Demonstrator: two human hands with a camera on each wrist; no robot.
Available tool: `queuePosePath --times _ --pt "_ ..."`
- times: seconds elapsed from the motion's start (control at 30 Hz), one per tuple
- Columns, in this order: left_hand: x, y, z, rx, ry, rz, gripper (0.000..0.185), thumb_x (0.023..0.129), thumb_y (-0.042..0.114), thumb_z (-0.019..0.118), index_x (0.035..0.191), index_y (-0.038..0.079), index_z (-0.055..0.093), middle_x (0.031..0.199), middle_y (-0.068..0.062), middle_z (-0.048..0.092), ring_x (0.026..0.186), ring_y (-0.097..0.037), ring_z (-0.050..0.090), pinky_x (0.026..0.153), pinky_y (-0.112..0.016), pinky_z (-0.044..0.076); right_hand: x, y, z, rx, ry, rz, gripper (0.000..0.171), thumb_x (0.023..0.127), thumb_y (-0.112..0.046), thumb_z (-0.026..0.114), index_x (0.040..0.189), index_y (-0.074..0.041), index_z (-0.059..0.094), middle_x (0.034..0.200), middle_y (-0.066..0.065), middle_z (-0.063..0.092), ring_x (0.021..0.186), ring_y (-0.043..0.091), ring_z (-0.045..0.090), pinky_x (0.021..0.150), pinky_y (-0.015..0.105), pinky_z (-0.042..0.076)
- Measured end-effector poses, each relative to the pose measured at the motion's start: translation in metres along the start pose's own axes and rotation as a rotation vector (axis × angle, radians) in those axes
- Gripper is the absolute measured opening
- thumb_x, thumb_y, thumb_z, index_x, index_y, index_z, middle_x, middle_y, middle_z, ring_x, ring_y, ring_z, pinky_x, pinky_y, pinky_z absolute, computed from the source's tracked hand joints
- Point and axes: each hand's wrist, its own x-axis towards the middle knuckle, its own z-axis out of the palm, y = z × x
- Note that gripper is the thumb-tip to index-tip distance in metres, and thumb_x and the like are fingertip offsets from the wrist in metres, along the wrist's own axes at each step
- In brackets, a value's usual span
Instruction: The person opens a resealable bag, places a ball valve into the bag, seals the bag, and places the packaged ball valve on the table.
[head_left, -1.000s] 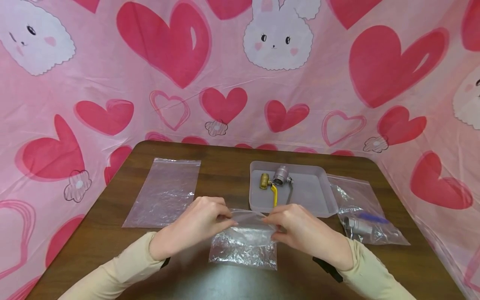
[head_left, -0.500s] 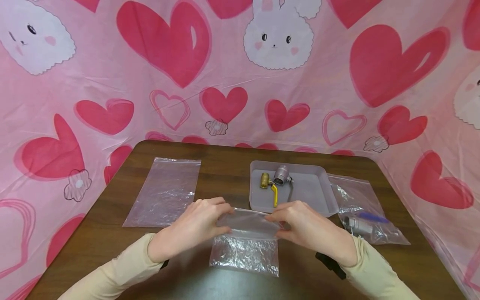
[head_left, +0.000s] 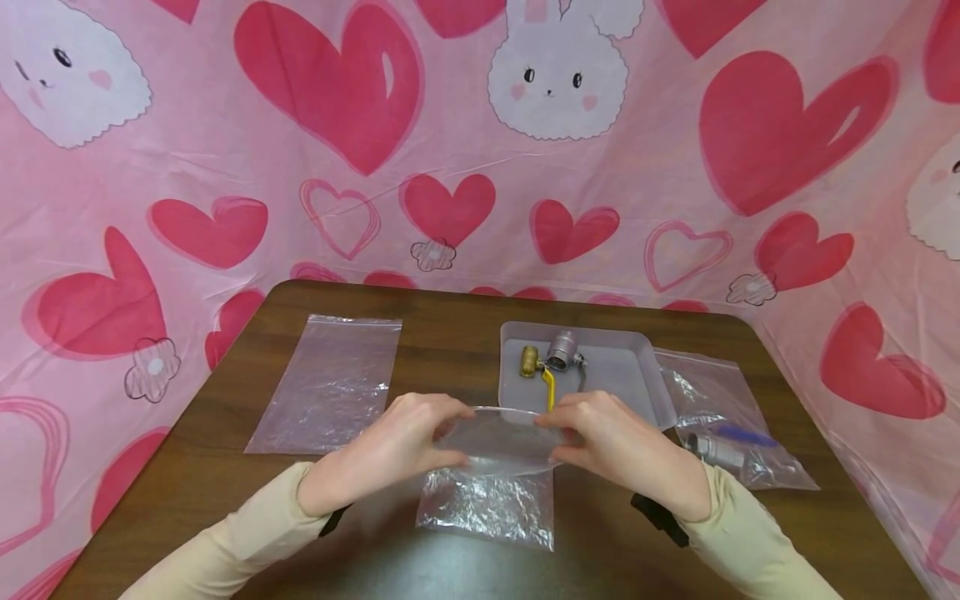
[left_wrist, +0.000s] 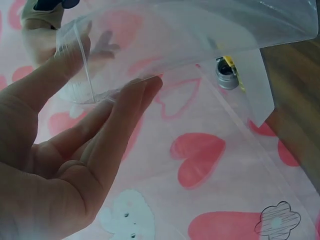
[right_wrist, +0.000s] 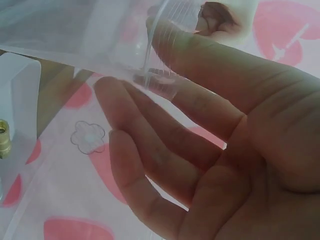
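Observation:
A clear zip-lock bag [head_left: 487, 504] is between my two hands, its mouth spread into a wide oval and its lower part hanging toward the front of the table. My left hand [head_left: 401, 442] holds the left side of the mouth, thumb on the near edge and fingers on the far edge. On the right side, my right hand [head_left: 618, 450] holds the mouth the same way. In the left wrist view the thumb [left_wrist: 62, 70] lies at the zip strip, with the fingers [left_wrist: 120, 117] along the film. The right wrist view shows the thumb [right_wrist: 200, 55] at the strip.
Behind the bag stands a shallow plastic tray [head_left: 630, 383] holding a brass valve [head_left: 529, 362] with a yellow lever and a silver valve [head_left: 562, 350]. A flat clear zip-lock bag [head_left: 330, 383] lies left. At right, another bag [head_left: 712, 383] contains a blue-handled metal valve [head_left: 716, 451].
The bag's mouth has widened from a narrow gap to an oval, its far edge rising slightly over the tray's front. Both hands stay at its sides, thumbs and fingers further apart.

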Motion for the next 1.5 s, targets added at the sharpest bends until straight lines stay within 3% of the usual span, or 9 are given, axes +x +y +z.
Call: queuePosePath --times 0.33,0.5,0.63,0.8,0.93,1.13,1.27,1.5 --pt "0.001 -0.006 0.003 -0.034 0.008 0.001 0.036 0.073 0.02 0.088 0.103 0.007 0.073 0.064 0.004 0.052 0.06 0.003 0.036 0.056 -0.013 0.037 0.0 0.002 0.002 -0.028 0.018 -0.047 0.026 0.077 -0.012 0.084 0.103 -0.011 0.077 0.096 -0.001 0.073 0.084 0.012 0.071 0.072 0.023 0.058" --pt "0.001 -0.004 0.003 -0.034 -0.017 -0.012 0.039 0.072 0.021 0.089 0.104 0.007 0.073 0.069 0.002 0.062 0.061 0.002 0.043 0.057 -0.013 0.041 0.0 0.007 0.003 -0.021 0.047 -0.09 0.025 0.077 -0.011 0.084 0.101 -0.012 0.077 0.096 -0.002 0.072 0.083 0.01 0.07 0.072 0.022 0.057" --pt "0.002 -0.003 0.003 -0.021 -0.023 -0.013 0.041 0.071 0.024 0.089 0.105 0.006 0.072 0.075 0.001 0.068 0.064 0.0 0.05 0.059 -0.014 0.045 0.001 0.008 0.003 -0.024 0.113 -0.185 0.02 0.078 -0.011 0.083 0.096 -0.015 0.077 0.098 -0.003 0.072 0.085 0.008 0.07 0.073 0.02 0.057" --pt "0.002 -0.003 0.005 -0.023 -0.008 0.001 0.041 0.072 0.026 0.089 0.104 0.007 0.072 0.069 0.003 0.061 0.063 0.0 0.047 0.058 -0.013 0.042 0.002 0.012 -0.001 0.001 0.213 -0.24 0.022 0.076 -0.007 0.084 0.096 -0.012 0.076 0.1 0.0 0.073 0.088 0.012 0.072 0.075 0.022 0.059" --pt "0.003 -0.005 0.007 -0.024 0.023 0.022 0.039 0.072 0.025 0.089 0.103 0.006 0.072 0.067 0.004 0.059 0.062 0.0 0.048 0.059 -0.013 0.042 0.003 0.022 -0.007 0.012 0.246 -0.182 0.024 0.075 -0.007 0.085 0.097 -0.01 0.075 0.101 0.001 0.074 0.091 0.014 0.072 0.074 0.027 0.06" --pt "0.005 -0.008 0.008 -0.034 0.048 0.039 0.037 0.074 0.025 0.087 0.102 0.006 0.072 0.069 0.001 0.064 0.063 0.0 0.054 0.059 -0.012 0.045 0.006 0.052 -0.012 0.073 0.257 -0.006 0.023 0.077 -0.006 0.082 0.099 -0.008 0.075 0.095 0.002 0.075 0.083 0.014 0.072 0.072 0.035 0.061" --pt "0.007 -0.009 0.01 -0.041 0.059 0.035 0.037 0.075 0.025 0.087 0.103 0.007 0.072 0.072 0.002 0.065 0.062 0.002 0.051 0.057 -0.011 0.044 0.009 0.074 -0.01 0.145 0.258 0.1 0.022 0.08 -0.003 0.08 0.101 -0.004 0.074 0.096 0.009 0.076 0.082 0.023 0.074 0.073 0.039 0.061" --pt "0.01 -0.01 0.013 -0.063 0.061 0.025 0.038 0.075 0.023 0.087 0.105 0.005 0.072 0.076 0.002 0.066 0.062 0.003 0.05 0.057 -0.011 0.045 0.015 0.107 -0.004 0.191 0.206 0.296 0.021 0.087 -0.009 0.075 0.106 -0.002 0.073 0.105 0.02 0.074 0.087 0.031 0.074 0.075 0.042 0.061"
